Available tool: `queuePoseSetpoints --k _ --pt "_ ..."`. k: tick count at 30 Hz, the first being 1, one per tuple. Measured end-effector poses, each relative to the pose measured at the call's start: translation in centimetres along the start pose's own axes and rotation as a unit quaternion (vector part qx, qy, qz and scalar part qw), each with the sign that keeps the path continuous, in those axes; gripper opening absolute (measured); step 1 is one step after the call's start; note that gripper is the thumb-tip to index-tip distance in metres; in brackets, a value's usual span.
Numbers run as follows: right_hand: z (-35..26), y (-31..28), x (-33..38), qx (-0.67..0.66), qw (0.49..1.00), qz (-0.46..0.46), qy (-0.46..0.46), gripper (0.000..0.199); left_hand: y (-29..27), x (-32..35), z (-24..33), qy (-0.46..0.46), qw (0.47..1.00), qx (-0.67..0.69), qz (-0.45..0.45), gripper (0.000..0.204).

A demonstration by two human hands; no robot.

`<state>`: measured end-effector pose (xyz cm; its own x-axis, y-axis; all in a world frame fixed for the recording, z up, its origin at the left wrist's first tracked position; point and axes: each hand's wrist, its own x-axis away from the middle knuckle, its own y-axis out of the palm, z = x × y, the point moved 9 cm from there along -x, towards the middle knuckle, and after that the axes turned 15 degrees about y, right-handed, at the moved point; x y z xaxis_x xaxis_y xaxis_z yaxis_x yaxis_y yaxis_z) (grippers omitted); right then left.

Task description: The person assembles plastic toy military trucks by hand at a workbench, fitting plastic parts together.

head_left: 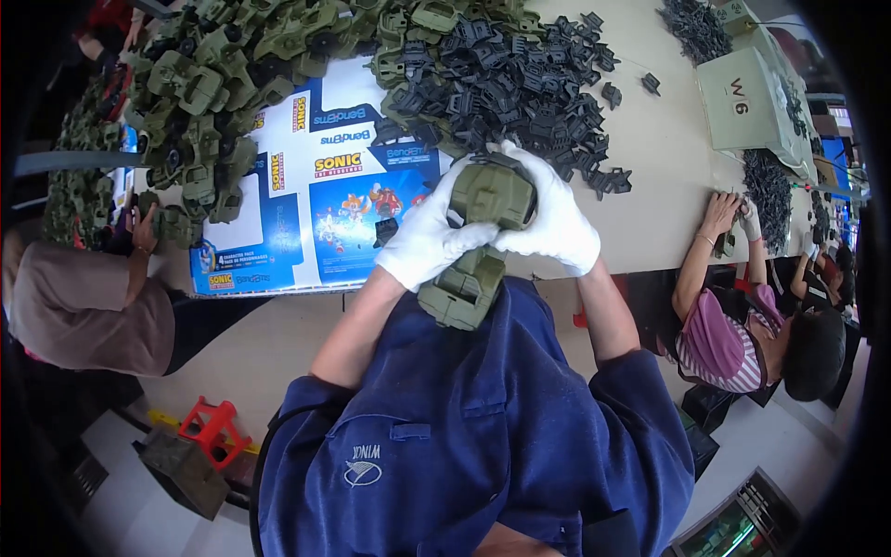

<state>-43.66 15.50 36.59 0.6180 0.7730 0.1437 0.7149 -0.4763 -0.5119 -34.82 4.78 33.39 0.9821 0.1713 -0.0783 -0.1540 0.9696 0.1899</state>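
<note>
Both gloved hands clamped shut on one olive-green plastic toy body [475, 243]: left hand [429, 238] wrapped its lower left side, right hand [554, 218] curled over the top right, fingers closed around the upper block. Toy body was held up off the table, at the near edge, just above the person's blue shirt [464, 436], its lower end hanging past the edge toward the chest.

Just behind the hands, a heap of dark grey plastic parts [520, 84] spread across the table's middle toward the far edge, a few loose ones scattered right. Left of that, a flattened printed cardboard sheet [316, 213], blue and white, lay flat near the near-left edge. A pile of olive-green toy bodies [223, 84] covered the far-left corner and spilled onto the sheet.

Pale green box [747, 102] sat at the far-right corner, more dark parts [768, 186] beside it. Co-worker in a striped top [724, 343] sat at the right edge, hand on the table. Another person in a brown top [88, 311] at the left edge. Red stool [215, 429] on the floor lower left.
</note>
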Motion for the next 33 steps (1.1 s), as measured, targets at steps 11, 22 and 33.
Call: queuePoseSetpoints --k 11,22,33 --pt "-2.0 2.5 0.6 -0.264 0.96 0.084 -0.037 0.102 -1.1 -1.6 4.0 0.244 0.96 -0.129 0.04 0.067" --pt "2.7 5.7 0.9 -0.246 0.949 0.172 0.101 0.048 -3.2 0.3 -3.9 0.09 0.984 -0.104 0.109 0.034" --pt "25.1 -16.4 6.8 -0.41 0.729 0.493 0.241 0.045 -34.0 8.9 5.6 -0.021 0.52 -0.729 0.444 0.087"
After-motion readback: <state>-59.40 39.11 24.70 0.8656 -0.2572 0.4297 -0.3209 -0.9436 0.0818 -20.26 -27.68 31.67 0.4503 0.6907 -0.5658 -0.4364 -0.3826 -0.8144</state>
